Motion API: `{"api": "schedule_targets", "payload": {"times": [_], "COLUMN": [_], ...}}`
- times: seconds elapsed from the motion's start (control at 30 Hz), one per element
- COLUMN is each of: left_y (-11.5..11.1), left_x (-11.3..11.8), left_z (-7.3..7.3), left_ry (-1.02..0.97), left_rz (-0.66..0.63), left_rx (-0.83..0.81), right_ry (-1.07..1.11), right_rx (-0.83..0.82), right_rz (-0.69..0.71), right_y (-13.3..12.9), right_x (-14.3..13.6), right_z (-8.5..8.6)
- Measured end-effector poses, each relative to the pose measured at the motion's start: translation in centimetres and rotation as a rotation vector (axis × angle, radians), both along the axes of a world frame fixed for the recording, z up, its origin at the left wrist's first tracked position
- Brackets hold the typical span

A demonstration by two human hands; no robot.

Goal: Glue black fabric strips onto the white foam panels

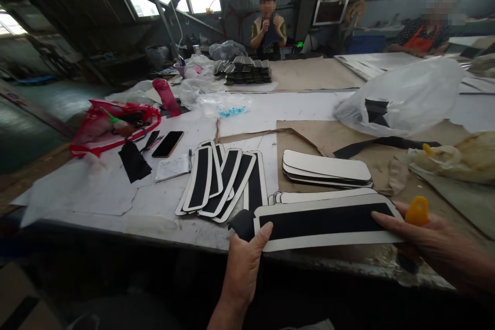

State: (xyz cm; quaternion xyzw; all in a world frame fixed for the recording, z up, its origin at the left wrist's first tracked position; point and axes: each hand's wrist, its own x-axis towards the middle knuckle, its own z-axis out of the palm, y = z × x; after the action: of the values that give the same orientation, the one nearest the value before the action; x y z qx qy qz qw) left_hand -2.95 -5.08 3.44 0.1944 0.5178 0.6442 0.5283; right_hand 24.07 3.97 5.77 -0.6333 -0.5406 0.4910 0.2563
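Observation:
My left hand [245, 263] grips the left end of a long pale panel [332, 240] with a black strip [325, 220] along its middle, thumb on top. A dark loose piece [243, 224] sticks out by my left fingers. At the panel's right end, my right hand [421, 232] holds the panel and a yellow-handled tool [417, 211], its index finger on the black strip. Beyond the panel lie plain pale panels [327, 165] in a stack. Several panels with black strips [228, 180] lie fanned out to the left.
On the table [154, 221] are a phone [167, 144], a notepad [172, 168], black pieces [134, 161], a red bag [116, 129] and a clear plastic bag [406, 98]. Two people sit at the far side, near a dark stack [247, 71].

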Motion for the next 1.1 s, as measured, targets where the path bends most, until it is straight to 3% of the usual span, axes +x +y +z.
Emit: {"api": "schedule_targets", "payload": {"times": [0.1, 0.37, 0.57, 0.77, 0.93, 1.1], "left_y": [-0.1, -0.1, -0.3, -0.4, 0.0, 0.5], "left_x": [-0.2, -0.5, -0.4, -0.6, -0.6, -0.8], "left_z": [-0.2, -0.5, 0.2, -0.4, 0.0, 0.9], "left_ry": [0.016, 0.034, -0.184, -0.275, -0.26, -0.197], "left_rz": [0.007, 0.054, 0.033, 0.149, 0.178, 0.096], "left_rx": [-0.002, -0.087, -0.056, -0.314, -0.411, -0.278], "right_ry": [0.066, 0.21, 0.409, 0.588, 0.576, 0.384], "right_rx": [-0.113, -0.155, -0.22, -0.282, -0.246, -0.12], "right_rz": [0.024, 0.005, -0.05, -0.239, -0.128, 0.047], "right_y": [-0.3, -0.5, -0.7, -1.4, -1.2, -0.6], "right_x": [-0.1, -0.2, -0.2, -0.8, -0.9, -1.2], "right_z": [0.2, 0.3, 0.1, 0.5, 0.5, 0.7]}}
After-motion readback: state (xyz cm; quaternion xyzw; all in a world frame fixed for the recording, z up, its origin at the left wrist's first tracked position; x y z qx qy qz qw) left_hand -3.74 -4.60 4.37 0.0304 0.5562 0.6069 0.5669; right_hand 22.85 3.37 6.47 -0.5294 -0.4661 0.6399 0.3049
